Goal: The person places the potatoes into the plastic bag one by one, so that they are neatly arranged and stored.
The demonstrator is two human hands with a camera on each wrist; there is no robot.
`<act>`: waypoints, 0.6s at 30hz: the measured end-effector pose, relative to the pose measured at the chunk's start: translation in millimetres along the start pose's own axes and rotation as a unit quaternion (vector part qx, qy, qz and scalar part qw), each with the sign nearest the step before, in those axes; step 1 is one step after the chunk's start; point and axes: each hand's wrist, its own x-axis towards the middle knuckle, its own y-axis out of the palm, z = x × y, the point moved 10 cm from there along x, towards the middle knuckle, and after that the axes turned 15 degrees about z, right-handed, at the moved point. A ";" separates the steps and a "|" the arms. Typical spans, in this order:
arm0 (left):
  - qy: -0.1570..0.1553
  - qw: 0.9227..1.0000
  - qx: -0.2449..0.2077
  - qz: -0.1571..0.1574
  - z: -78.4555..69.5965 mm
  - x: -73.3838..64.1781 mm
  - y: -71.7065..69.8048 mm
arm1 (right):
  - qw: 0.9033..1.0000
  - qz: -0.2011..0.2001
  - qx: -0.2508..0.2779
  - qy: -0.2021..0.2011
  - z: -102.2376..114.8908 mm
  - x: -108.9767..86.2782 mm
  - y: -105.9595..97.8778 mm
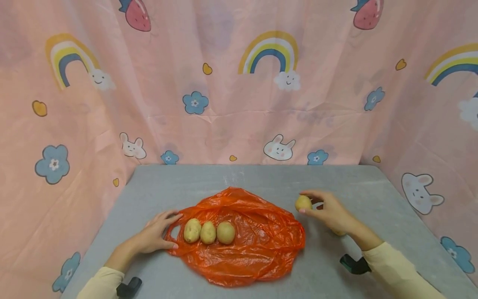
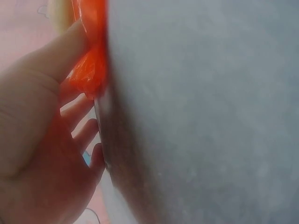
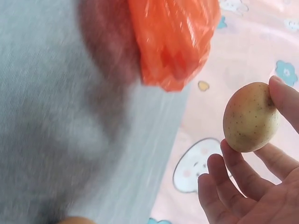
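Pink curtain [image 1: 231,95] fabric printed with rainbows, rabbits and blue flowers hangs beyond both hands, behind a grey table [image 1: 175,182]. Pinched between the thumb and fingertips of the right hand [image 1: 332,214], the held potato [image 1: 303,203] sits apart from the orange bag [image 1: 246,265], which spreads from that hand's left side across to the other one. Just right of the left hand [image 1: 153,236], three potatoes [image 1: 208,233] stand in a row at the handle end of the plastic; whether they rest on top of it or inside its mouth I cannot tell. That hand grasps none of them: its fingers and thumb are spread, their tips touching the plastic about the handle loop. Below the right wrist, and mostly hidden by it, lies another potato [image 1: 338,233], on the table and off the bag.

By that count, the work looks more than half done: three are at the bag, one is in hand but not yet set down, and one waits untouched. The bag lies spread out, neither gathered nor tied. Behind the hands come cream sleeves [image 1: 397,268], with a dark wrist device [image 1: 354,264] near each cuff.
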 end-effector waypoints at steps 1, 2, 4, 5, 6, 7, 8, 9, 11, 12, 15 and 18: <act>0.000 1.000 0.001 0.000 0.0 0.0 0.1 | 1.000 0.002 0.000 -0.003 2.2 0.3 1.6; -0.001 1.000 0.000 0.001 0.1 0.0 0.2 | 1.000 0.004 0.002 -0.006 4.5 0.7 3.4; -0.001 1.000 0.001 0.001 0.0 0.0 0.1 | 1.000 0.008 0.002 -0.011 8.9 1.3 7.0; -0.002 1.000 0.002 0.001 -0.2 0.0 -0.1 | 1.000 0.010 0.003 -0.014 11.1 1.5 8.8; -0.002 1.000 0.003 0.001 -0.5 -0.1 -0.2 | 1.000 0.012 0.004 -0.017 13.2 2.0 10.7; -0.002 1.000 0.003 0.001 -0.5 -0.2 -0.4 | 1.000 0.014 0.005 -0.019 15.2 2.6 12.6; -0.003 1.000 0.003 0.001 -0.7 -0.3 -0.4 | 1.000 0.016 0.006 -0.021 17.1 3.3 14.5; -0.003 1.000 0.003 0.001 -0.8 -0.4 -0.5 | 1.000 0.019 0.008 -0.023 18.8 4.2 16.3; -0.004 1.000 0.004 0.001 -1.0 -0.6 -0.6 | 0.999 0.023 0.012 -0.027 22.3 5.9 20.0; -0.004 1.000 0.003 0.001 -1.1 -0.7 -0.7 | 0.999 0.025 0.012 -0.029 23.7 6.8 21.6; -0.003 1.000 0.004 0.001 -1.3 -0.8 -0.8 | 0.999 0.030 0.015 -0.035 28.5 8.6 26.4; -0.001 1.000 0.004 0.000 -1.8 -1.1 -1.0 | 0.998 0.036 0.018 -0.038 32.6 9.4 30.7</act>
